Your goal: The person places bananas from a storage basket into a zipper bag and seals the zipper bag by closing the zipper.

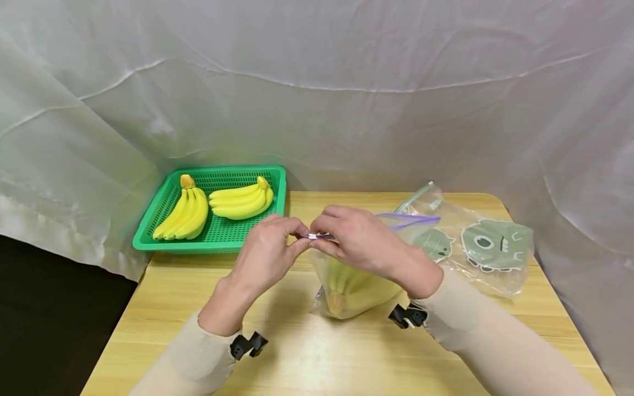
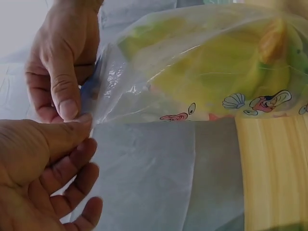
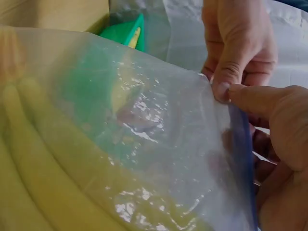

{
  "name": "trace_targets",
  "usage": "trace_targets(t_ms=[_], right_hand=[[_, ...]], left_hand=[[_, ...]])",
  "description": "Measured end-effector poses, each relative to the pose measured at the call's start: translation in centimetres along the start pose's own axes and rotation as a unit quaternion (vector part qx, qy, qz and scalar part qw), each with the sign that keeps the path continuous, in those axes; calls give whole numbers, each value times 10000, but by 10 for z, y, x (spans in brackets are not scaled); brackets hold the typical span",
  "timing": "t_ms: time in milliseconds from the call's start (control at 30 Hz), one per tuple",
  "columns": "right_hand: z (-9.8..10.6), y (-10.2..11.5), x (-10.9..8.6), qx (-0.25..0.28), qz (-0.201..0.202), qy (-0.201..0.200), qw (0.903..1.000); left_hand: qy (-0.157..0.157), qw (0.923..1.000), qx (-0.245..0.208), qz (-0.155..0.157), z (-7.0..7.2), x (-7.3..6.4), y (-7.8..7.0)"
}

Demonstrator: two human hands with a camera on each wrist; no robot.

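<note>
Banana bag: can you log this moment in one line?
bag: bananas inside; left hand, right hand: both pinching its upper edge; green basket: two banana bunches

Got a pale wood tabletop [image 1: 307, 363] across the lower frame, rounded at the far right corner. Carries a green basket [image 1: 198, 247] left of centre, plus a see-through bag [image 1: 495, 245] with green cartoon prints over on the right. Can't tell about the banana bag [image 1: 366, 297] near centre, resting or just dangling.
</note>
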State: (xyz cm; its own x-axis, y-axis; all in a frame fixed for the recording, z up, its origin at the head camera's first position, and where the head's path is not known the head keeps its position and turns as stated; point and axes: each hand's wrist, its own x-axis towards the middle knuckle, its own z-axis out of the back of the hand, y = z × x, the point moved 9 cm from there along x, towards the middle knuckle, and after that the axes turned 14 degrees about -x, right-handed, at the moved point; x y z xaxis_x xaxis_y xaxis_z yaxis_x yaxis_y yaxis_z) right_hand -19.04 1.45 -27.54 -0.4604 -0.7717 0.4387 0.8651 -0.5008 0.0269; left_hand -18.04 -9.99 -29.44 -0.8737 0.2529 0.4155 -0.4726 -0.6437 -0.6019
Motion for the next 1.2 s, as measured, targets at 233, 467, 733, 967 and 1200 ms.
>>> trace_targets(t_ms=[233,467,733,967,1200], right_hand=[[-2,6,-2,-370,163,-107,9991],[-4,8,-2,-490,163,91,9986],[-5,1,-6,-315,23,290,9991],[-2,-2,-7,-271,-33,344,9990],[-5,1,-4,-341,36,376,9987]], left_hand=[[254,9994,-71,224,-2,-1,1],[415,9956,-435,715,-4,-3,8],[571,9868,-828,1269,-5,-7,21],[636,9905,-650,1033,-4,-6,15],[250,9965,335,-723,-1,-5,-18]])
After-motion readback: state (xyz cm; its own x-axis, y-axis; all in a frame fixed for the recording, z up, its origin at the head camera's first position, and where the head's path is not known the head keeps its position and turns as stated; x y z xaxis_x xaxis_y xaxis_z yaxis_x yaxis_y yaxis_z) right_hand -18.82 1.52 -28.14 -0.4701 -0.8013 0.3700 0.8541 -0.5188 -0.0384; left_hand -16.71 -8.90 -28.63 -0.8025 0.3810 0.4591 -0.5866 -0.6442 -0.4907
